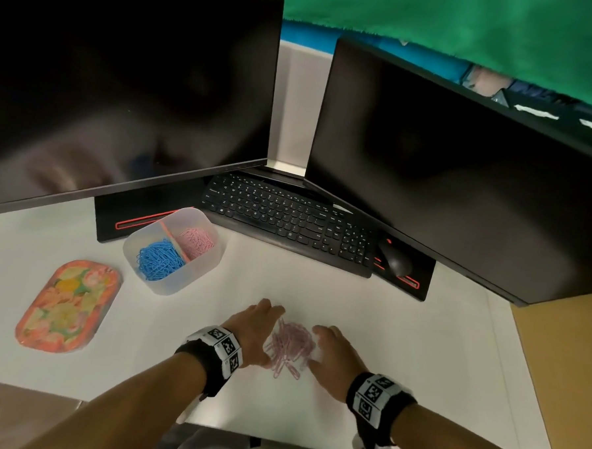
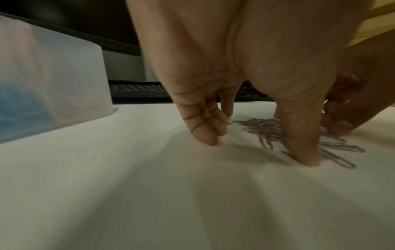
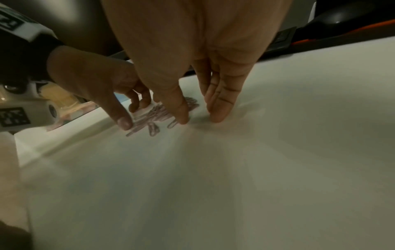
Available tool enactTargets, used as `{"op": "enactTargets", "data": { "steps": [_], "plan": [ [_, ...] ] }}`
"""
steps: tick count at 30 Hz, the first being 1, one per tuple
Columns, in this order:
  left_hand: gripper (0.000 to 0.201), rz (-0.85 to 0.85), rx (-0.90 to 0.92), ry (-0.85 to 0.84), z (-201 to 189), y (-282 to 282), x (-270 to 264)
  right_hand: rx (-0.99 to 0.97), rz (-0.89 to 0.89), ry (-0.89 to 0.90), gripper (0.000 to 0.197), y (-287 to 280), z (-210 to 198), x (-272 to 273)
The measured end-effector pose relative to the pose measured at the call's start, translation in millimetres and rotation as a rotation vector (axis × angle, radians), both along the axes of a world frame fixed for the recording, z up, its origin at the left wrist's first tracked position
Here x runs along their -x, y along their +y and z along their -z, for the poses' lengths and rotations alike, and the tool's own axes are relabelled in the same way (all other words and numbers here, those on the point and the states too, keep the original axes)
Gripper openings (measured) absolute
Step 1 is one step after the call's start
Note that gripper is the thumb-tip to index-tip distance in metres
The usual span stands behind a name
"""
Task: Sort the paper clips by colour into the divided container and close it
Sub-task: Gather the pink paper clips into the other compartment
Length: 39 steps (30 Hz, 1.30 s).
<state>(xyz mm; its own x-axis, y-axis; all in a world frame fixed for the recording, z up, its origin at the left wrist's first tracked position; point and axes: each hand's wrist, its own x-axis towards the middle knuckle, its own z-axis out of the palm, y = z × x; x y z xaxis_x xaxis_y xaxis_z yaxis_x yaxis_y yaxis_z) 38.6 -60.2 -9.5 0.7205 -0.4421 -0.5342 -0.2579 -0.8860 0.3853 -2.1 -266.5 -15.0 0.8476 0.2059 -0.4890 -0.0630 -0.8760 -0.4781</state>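
A loose pile of pink paper clips [image 1: 290,347] lies on the white desk near its front edge. My left hand [image 1: 268,336] stands at the pile's left side and my right hand [image 1: 319,347] at its right, fingers extended with tips on the desk against the clips. In the left wrist view the left hand's fingers [image 2: 209,133] and thumb touch down beside the clips [image 2: 262,130]. The right wrist view shows the right hand [image 3: 200,119] bracketing the clips [image 3: 153,116]. The translucent divided container [image 1: 195,277] stands open further left, with blue clips [image 1: 157,258] and pink clips [image 1: 197,241] in separate compartments.
The floral orange lid [image 1: 67,306] lies flat left of the container. A black keyboard [image 1: 288,220] and mouse [image 1: 394,258] sit behind, under two dark monitors [image 1: 123,88]. The desk's front edge [image 1: 276,441] runs just below my wrists.
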Motion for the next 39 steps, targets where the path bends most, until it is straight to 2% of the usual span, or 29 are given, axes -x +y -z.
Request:
{"op": "enactTargets", "data": {
  "steps": [5, 7, 12, 17, 22, 28, 33, 36, 39],
  "plan": [
    [0.039, -0.045, 0.052, -0.049, 0.1, -13.8, -2.7, -0.056, -0.017, -0.028, 0.044, 26.0, -0.5, -9.6],
    [0.028, -0.101, 0.073, -0.05, 1.5, -15.3, -3.4, -0.05, -0.045, -0.026, 0.045, 29.6, -1.1, -15.1],
    [0.019, -0.198, 0.108, -0.05, -1.1, -20.8, -5.6, -0.038, -0.074, -0.026, 0.048, 35.0, -2.3, -28.6],
    [0.018, -0.278, 0.166, -0.035, -4.0, -21.7, -10.8, -0.029, -0.082, -0.074, 0.031, 37.2, -2.9, -39.1],
    [0.021, -0.368, 0.287, -0.045, -10.7, -20.2, -14.2, -0.006, -0.09, -0.111, 0.024, 37.3, -5.5, -45.3],
    [0.025, -0.625, 0.43, 0.031, -6.1, -24.4, -16.0, -0.057, -0.028, -0.118, 0.021, 35.8, -6.6, -51.4],
    [0.024, -0.895, 0.604, 0.209, -3.7, -25.9, -23.9, -0.139, 0.037, -0.104, 0.025, 35.3, -15.8, -55.6],
    [0.041, -1.018, 0.736, 0.299, -4.7, -26.8, -30.2, -0.198, 0.037, -0.112, 0.018, 41.2, -28.9, -61.5],
    [0.044, -1.339, 0.976, 0.527, -7.6, -28.4, -37.4, -0.245, 0.009, -0.115, 0.024, 54.3, -41.8, -70.6]
  ]
}}
